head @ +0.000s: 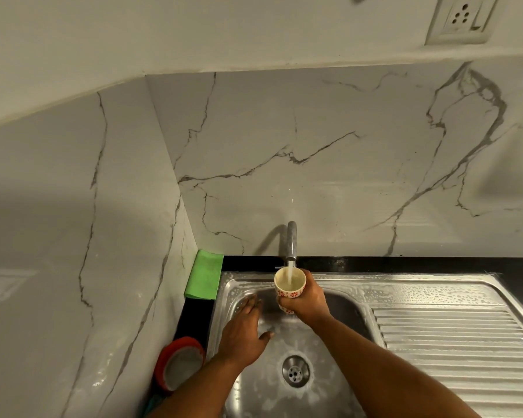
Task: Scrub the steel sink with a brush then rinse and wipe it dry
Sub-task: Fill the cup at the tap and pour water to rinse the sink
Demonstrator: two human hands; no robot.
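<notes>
The steel sink point(349, 309) has a soapy basin with a round drain point(296, 371) near the front. Water runs from the steel tap point(291, 241) into a small white cup with red flowers point(289, 285). My right hand point(310, 301) grips that cup from the right side and holds it upright under the stream. My left hand point(244, 333) lies with straight fingers flat against the basin's back left wall, holding nothing. No brush is in view.
A folded green cloth point(205, 277) lies in the back left corner on the black counter point(195, 315). A red round container point(180, 362) stands left of the basin. The ribbed, wet drainboard point(453, 342) spreads to the right. Marble walls close the back and left.
</notes>
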